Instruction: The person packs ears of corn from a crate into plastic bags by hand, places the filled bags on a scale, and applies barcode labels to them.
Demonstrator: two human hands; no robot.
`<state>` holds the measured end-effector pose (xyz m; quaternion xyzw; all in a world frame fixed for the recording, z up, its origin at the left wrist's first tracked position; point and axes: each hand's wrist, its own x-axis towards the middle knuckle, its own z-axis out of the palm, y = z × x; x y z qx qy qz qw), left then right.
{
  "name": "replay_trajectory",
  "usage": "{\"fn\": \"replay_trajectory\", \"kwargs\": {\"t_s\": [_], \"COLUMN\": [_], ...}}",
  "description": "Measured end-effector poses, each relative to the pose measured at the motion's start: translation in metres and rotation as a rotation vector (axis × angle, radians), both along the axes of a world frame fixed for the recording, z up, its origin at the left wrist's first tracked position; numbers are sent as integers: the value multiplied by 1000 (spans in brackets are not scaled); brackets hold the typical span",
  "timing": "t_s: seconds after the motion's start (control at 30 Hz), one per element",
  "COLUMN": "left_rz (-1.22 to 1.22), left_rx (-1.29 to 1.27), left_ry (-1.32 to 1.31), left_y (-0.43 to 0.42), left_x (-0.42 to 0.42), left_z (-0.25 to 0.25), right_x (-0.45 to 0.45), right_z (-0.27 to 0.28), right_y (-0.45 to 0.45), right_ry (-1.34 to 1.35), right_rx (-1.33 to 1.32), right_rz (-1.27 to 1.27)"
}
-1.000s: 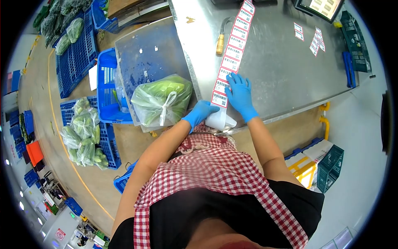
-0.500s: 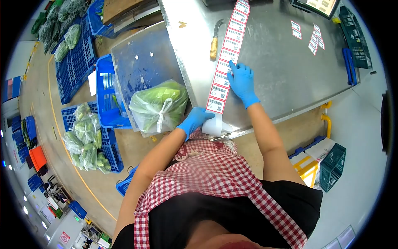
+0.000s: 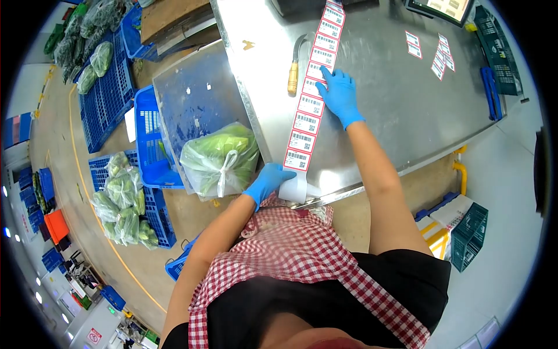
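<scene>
A long strip of red-bordered barcode labels (image 3: 306,123) lies along the steel table, its white backing paper (image 3: 294,189) curling at the near end. My left hand (image 3: 267,181), in a blue glove, is closed with its fingertips at the left edge of that end. What it pinches is partly hidden. Further up the strip, my gloved right hand (image 3: 343,98) rests with thumb and index finger apart on the labels' right edge. A curved knife with a wooden handle (image 3: 292,78) lies left of the strip. Beside my left hand sits a tied clear bag of green vegetables (image 3: 221,157).
The steel table (image 3: 389,104) carries loose labels (image 3: 413,45) and a screen (image 3: 444,9). On the left stand a blue crate (image 3: 150,125) and bagged vegetables (image 3: 122,195) on a blue pallet. A green crate (image 3: 469,235) stands at lower right.
My right hand has moved up along the label strip, away from my body. The view has shifted slightly. My left hand stays by the strip's near end.
</scene>
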<state>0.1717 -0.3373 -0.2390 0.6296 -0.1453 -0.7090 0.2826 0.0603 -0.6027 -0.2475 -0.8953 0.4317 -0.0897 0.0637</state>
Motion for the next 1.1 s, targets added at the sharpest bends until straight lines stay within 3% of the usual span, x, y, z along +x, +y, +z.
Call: {"fn": "replay_trajectory", "kwargs": {"t_s": [0.2, 1.1], "left_rz": [94, 55], "left_rx": [51, 23], "left_ry": [74, 24], "left_y": [2, 1], "left_x": [-2, 0], "left_z": [-3, -4], "right_x": [8, 11], "right_z": [-8, -10], "right_y": [-28, -33], "right_ry": [-28, -6], "right_rx": [40, 50], "right_rz": [-11, -39]}}
